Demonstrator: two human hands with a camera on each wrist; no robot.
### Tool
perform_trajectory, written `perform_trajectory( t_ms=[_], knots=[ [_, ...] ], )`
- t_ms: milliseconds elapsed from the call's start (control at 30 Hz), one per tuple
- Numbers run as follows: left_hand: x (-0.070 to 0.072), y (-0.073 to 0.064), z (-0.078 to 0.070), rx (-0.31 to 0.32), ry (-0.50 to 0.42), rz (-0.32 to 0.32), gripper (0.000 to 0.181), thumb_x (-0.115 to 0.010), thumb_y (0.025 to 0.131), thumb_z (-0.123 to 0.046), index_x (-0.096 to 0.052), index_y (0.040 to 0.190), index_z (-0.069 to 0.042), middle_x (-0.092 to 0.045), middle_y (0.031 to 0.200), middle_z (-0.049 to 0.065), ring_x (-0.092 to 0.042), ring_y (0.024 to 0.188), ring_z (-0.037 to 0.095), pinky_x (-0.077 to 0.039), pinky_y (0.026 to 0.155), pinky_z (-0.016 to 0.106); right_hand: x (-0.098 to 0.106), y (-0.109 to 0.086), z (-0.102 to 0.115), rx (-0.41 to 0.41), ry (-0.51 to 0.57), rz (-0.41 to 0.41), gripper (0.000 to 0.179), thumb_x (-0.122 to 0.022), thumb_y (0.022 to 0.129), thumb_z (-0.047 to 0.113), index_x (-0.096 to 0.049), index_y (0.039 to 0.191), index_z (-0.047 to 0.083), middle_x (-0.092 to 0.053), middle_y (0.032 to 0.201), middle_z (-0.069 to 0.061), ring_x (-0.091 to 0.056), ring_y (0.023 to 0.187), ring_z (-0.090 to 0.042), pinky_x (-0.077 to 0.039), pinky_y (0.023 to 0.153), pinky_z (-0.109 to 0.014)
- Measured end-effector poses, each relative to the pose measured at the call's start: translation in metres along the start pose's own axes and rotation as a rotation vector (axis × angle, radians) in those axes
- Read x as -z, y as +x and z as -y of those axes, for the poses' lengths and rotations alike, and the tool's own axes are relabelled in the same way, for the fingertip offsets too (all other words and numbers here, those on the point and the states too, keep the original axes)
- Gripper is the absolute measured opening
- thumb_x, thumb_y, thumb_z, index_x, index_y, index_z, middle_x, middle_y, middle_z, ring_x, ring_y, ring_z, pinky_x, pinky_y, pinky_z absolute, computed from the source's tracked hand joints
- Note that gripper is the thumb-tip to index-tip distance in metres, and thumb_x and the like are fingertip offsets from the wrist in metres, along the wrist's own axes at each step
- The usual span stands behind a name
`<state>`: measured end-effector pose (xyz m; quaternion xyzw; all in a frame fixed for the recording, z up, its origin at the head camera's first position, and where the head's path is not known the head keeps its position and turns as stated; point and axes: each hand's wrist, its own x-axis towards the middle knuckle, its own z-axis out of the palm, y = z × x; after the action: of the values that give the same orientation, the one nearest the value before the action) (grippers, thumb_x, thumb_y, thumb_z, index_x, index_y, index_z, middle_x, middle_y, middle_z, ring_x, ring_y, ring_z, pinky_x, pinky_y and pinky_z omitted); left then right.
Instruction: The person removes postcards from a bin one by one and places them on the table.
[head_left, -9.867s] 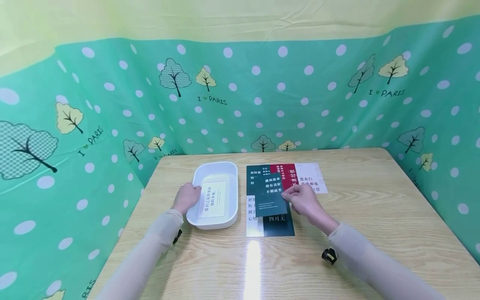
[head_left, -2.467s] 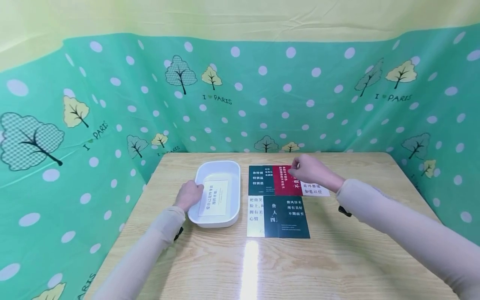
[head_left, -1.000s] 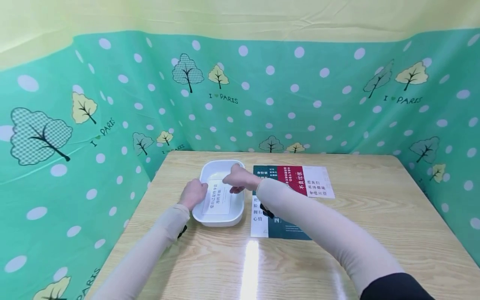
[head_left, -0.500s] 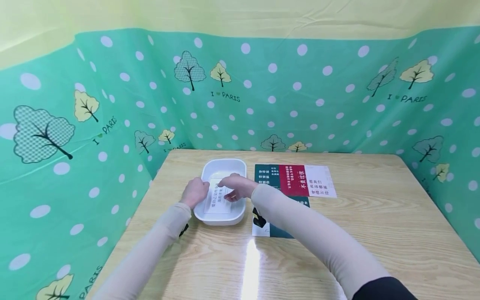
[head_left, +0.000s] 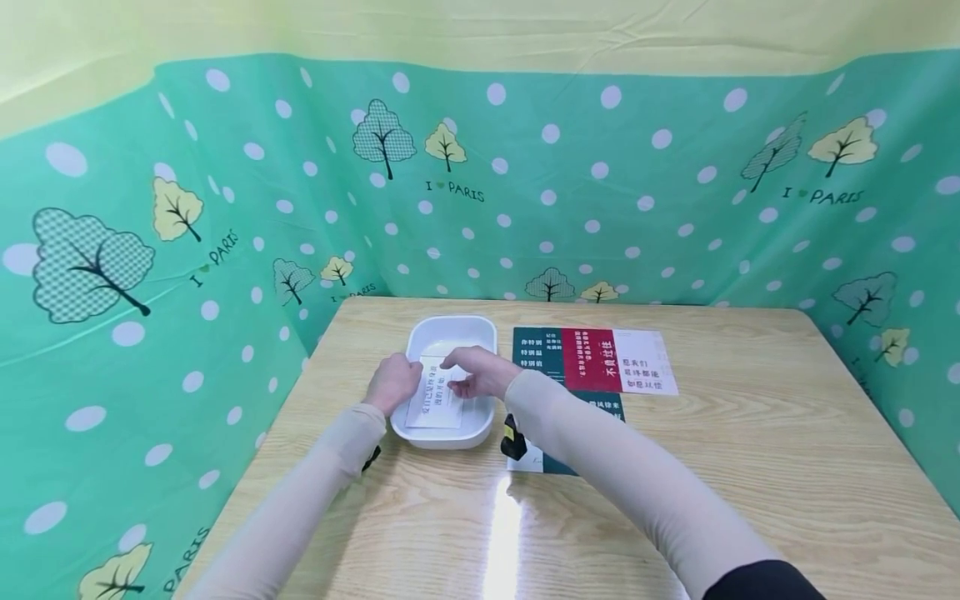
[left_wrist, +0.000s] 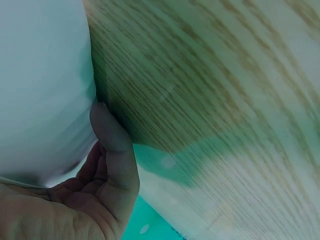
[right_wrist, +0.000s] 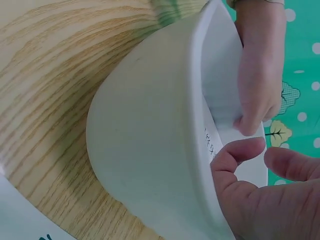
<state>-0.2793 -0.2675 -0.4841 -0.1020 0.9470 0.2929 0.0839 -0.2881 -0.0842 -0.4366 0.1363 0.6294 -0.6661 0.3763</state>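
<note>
My left hand [head_left: 393, 383] grips the left rim of a white plastic basin [head_left: 450, 327], thumb outside against its wall in the left wrist view. A white card [head_left: 433, 408] with dark printed characters lies in the basin. Over the card's right part reaches my right hand [head_left: 478, 372]. In the right wrist view, thumb and index finger [right_wrist: 245, 148] are apart with a gap between them, above the basin's inside. The other fingers go down behind the near wall, partly hidden, close to the card.
Right of the basin, printed cards lie edge to edge: dark green ones [head_left: 538, 350], a red one [head_left: 592, 358] and a white one [head_left: 645, 360]. My right forearm covers much of the lower row. A polka-dot curtain [head_left: 585, 192] stands behind the wooden table [head_left: 750, 400].
A dark green card my right hand held earlier now lies in the lower row. That hand then touched the red card and moved left over the basin. My left hand stayed on the rim.
</note>
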Motion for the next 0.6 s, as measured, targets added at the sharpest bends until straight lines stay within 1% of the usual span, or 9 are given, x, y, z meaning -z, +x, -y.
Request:
perform_trajectory(
  t_ms=[133,233,267,333,400,467,533,600],
  knots=[
    [0.001,-0.001,0.000,0.016,-0.009,0.008,0.032,-0.044,0.108,-0.022,-0.064,0.099,0.001,-0.057,0.077,0.010,-0.057,0.063,0.019,-0.048,0.052,0.027,0.001,0.000,-0.001,0.003,0.017,-0.009,0.065,-0.065,0.099,0.008,-0.035,0.156,-0.001,-0.051,0.134,-0.024,-0.057,0.083,-0.017,-0.051,0.069,-0.021],
    [0.002,-0.002,0.000,0.020,-0.016,0.011,0.032,-0.044,0.108,-0.022,-0.064,0.099,0.001,-0.056,0.077,0.010,-0.056,0.063,0.019,-0.048,0.052,0.027,-0.001,0.000,-0.005,0.049,-0.026,-0.044,0.061,-0.065,0.098,0.006,-0.037,0.152,-0.004,-0.056,0.118,-0.019,-0.054,0.076,-0.015,-0.050,0.065,-0.020],
    [0.002,-0.002,0.000,0.020,-0.017,0.012,0.032,-0.044,0.108,-0.022,-0.064,0.099,0.001,-0.056,0.077,0.010,-0.056,0.063,0.019,-0.048,0.052,0.027,-0.002,0.000,-0.007,0.077,-0.059,-0.064,0.060,-0.065,0.098,0.005,-0.037,0.150,-0.005,-0.056,0.111,-0.016,-0.053,0.074,-0.015,-0.049,0.063,-0.020],
    [0.002,-0.002,0.000,0.013,-0.015,0.009,0.032,-0.044,0.108,-0.022,-0.064,0.097,0.001,-0.056,0.077,0.010,-0.055,0.062,0.019,-0.047,0.051,0.027,-0.005,0.000,-0.011,0.136,-0.158,-0.112,0.059,-0.065,0.097,0.004,-0.036,0.147,-0.008,-0.055,0.097,-0.011,-0.050,0.067,-0.013,-0.046,0.059,-0.019],
    [0.001,-0.002,0.000,0.005,-0.011,0.007,0.033,-0.044,0.108,-0.022,-0.064,0.097,0.001,-0.057,0.077,0.011,-0.055,0.062,0.018,-0.047,0.051,0.026,-0.009,-0.002,-0.014,0.187,-0.250,-0.165,0.061,-0.066,0.097,0.003,-0.033,0.147,-0.009,-0.052,0.087,-0.008,-0.047,0.062,-0.012,-0.044,0.056,-0.020],
    [0.000,-0.001,0.001,0.003,-0.015,0.005,0.032,-0.044,0.108,-0.022,-0.064,0.098,0.002,-0.058,0.077,0.011,-0.055,0.062,0.018,-0.047,0.051,0.026,-0.012,-0.004,-0.017,0.219,-0.317,-0.202,0.063,-0.064,0.097,0.002,-0.029,0.148,-0.010,-0.053,0.084,-0.008,-0.045,0.059,-0.011,-0.041,0.056,-0.021],
    [0.000,0.000,0.001,0.002,-0.018,0.007,0.032,-0.044,0.108,-0.022,-0.065,0.100,0.002,-0.058,0.078,0.012,-0.056,0.063,0.019,-0.048,0.051,0.026,-0.012,-0.006,-0.018,0.238,-0.356,-0.214,0.066,-0.063,0.097,0.001,-0.025,0.150,-0.011,-0.056,0.086,-0.010,-0.045,0.058,-0.011,-0.041,0.056,-0.022],
    [0.000,0.000,0.001,-0.003,-0.024,0.005,0.032,-0.044,0.107,-0.021,-0.065,0.100,0.002,-0.059,0.079,0.012,-0.057,0.064,0.019,-0.049,0.051,0.027,-0.012,-0.004,-0.019,0.247,-0.399,-0.221,0.067,-0.062,0.097,0.000,-0.024,0.151,-0.010,-0.057,0.090,-0.011,-0.046,0.057,-0.011,-0.042,0.056,-0.023]
  ],
)
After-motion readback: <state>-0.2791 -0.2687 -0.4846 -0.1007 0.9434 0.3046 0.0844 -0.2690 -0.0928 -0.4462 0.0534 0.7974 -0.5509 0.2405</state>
